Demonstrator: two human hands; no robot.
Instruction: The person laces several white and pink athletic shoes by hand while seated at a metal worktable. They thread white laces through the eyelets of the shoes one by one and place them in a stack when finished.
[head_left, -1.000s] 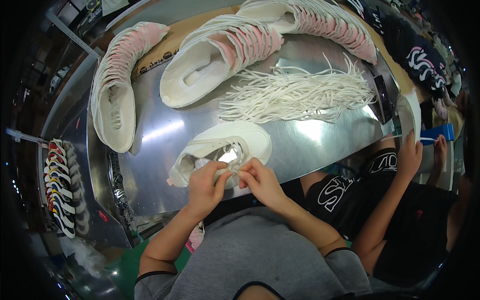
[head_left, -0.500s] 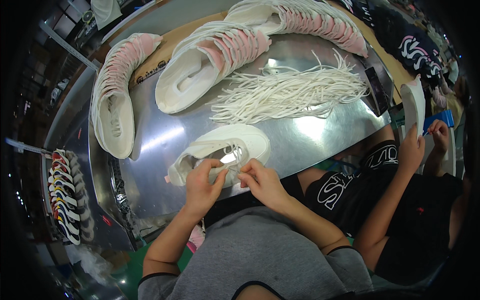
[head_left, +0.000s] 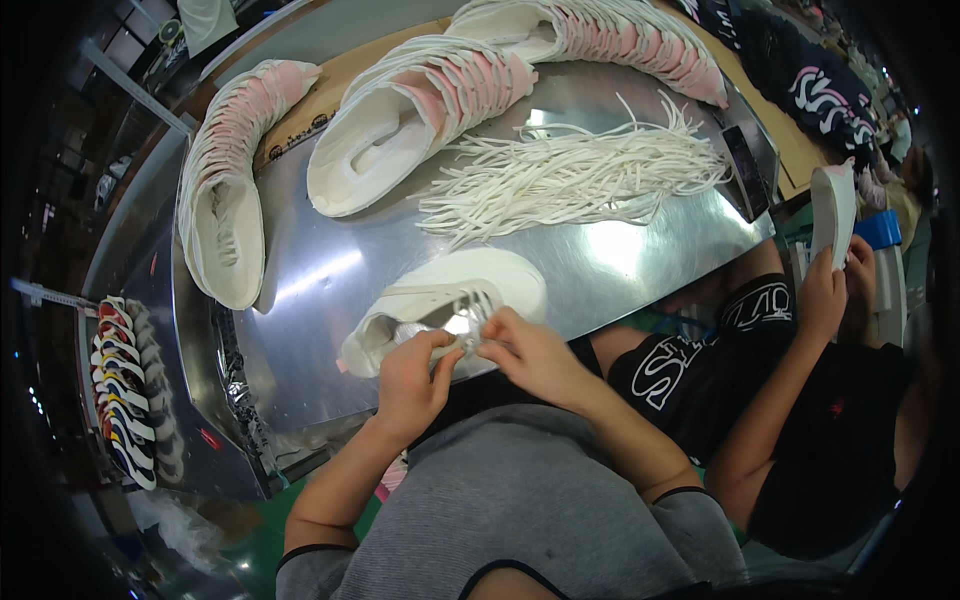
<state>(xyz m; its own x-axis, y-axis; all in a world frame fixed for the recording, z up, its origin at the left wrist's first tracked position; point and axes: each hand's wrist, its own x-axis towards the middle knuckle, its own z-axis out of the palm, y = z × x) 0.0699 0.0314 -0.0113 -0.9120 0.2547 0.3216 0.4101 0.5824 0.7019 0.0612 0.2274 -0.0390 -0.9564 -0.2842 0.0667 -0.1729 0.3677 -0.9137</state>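
A white shoe upper point(head_left: 455, 268) lies on the metal table right in front of me, its toe to the right and its heel to the left. White lacing crosses its opening. My left hand point(head_left: 413, 385) is closed in a pinch at the upper's near eyelet edge. Thumb and finger of my right hand point(head_left: 533, 357) pinch beside the same edge, at what looks like a shoelace point(head_left: 474, 304); the fingers partly hide it. Beyond the upper spreads a loose pile of white shoelaces point(head_left: 580, 185).
Nested stacks of white uppers with pink linings stand at the left point(head_left: 225, 200), the middle point(head_left: 365, 165) and the far back point(head_left: 625, 50). A dark phone-like slab point(head_left: 745, 170) sits at the table's right edge. A co-worker at the right holds another upper point(head_left: 832, 215).
My right hand has shifted slightly up, its fingers now over the eyelet edge. The upper has turned and moved a little to the right. The co-worker's hands have come closer together.
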